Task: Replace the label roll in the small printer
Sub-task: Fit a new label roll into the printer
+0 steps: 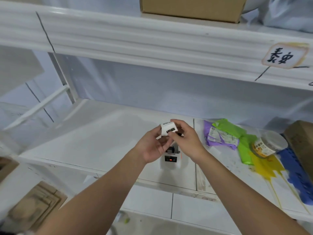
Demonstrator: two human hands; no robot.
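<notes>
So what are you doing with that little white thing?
Both hands are holding a small white label roll up over the small printer, which sits on the white shelf. The left hand cups it from below and the right hand pinches it from the side. The roll is not in the printer at this moment. Bright packets and a jar lie to the right.

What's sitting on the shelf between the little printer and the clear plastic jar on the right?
In the head view, purple and green plastic mailer bags lie between the printer and the jar; nearer the printer the white shelf is bare.
</notes>
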